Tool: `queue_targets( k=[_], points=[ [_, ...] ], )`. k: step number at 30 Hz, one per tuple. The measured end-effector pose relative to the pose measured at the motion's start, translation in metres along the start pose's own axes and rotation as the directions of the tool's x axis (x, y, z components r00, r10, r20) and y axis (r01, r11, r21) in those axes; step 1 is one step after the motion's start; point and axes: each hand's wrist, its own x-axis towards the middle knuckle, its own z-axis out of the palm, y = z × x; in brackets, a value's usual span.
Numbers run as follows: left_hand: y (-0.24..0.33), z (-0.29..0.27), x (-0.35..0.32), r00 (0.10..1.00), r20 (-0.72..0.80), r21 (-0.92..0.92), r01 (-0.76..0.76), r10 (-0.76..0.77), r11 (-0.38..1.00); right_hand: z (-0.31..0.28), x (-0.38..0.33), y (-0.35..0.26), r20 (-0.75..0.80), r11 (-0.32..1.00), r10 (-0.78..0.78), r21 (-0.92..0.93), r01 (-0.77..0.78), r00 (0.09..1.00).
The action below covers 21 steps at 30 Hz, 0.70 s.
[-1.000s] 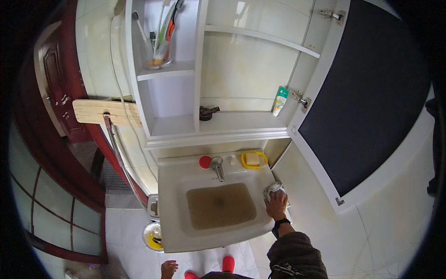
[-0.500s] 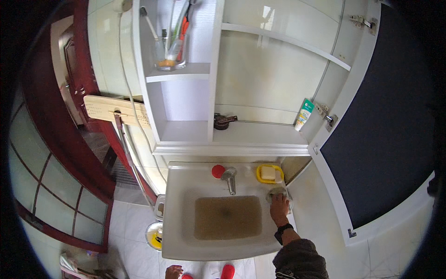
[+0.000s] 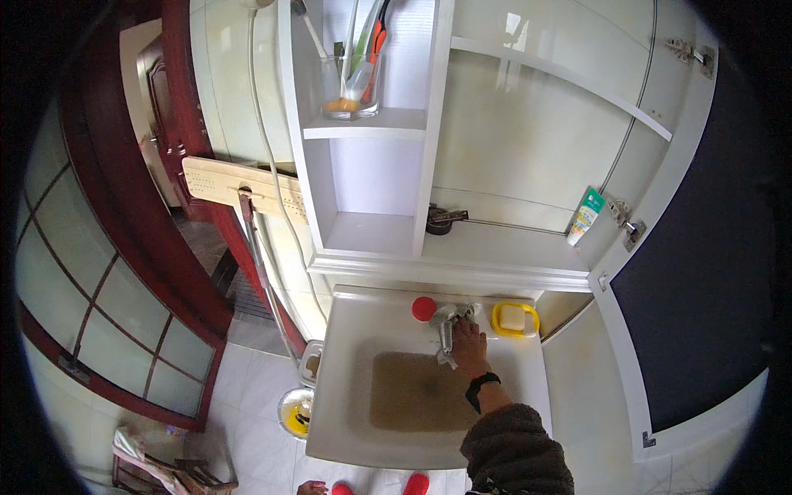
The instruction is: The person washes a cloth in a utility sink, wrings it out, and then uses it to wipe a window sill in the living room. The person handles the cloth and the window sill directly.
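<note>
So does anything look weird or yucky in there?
Yes, the water in the sink looks cloudy and brown, when you'd expect it clear. The cabinet door is also wide open, but I can't see it being broken. I don't see any spills.

Under my right hand (image 3: 469, 346), the crumpled cloth (image 3: 468, 312) looks soft and matt against the shiny metal tap (image 3: 447, 337). The white basin (image 3: 340, 388) has a smooth, glossy, ceramic-like surface. The yellow soap dish (image 3: 537, 320) looks like plastic; the soap (image 3: 512, 317) is smooth and dull. My dark sleeve (image 3: 513, 450) is rough, fleecy fabric. The cabinet door's black panel (image 3: 701, 330) is matt; the wall tiles (image 3: 511, 115) gleam.
</note>
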Motion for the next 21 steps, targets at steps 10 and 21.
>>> queue_targets(
  k=[10,21],
  points=[
    [0.006,0.001,-0.017,0.987,-0.154,0.114,-0.02,0.038,0.993,0.006,0.024,0.008,0.05,0.947,0.282,-0.173,-0.27,0.958],
    [-0.033,-0.028,0.004,0.999,-0.042,0.052,-0.017,0.019,0.998,0.044,-0.02,0.002,-0.158,0.995,0.06,0.086,-0.047,0.986]
  ],
)
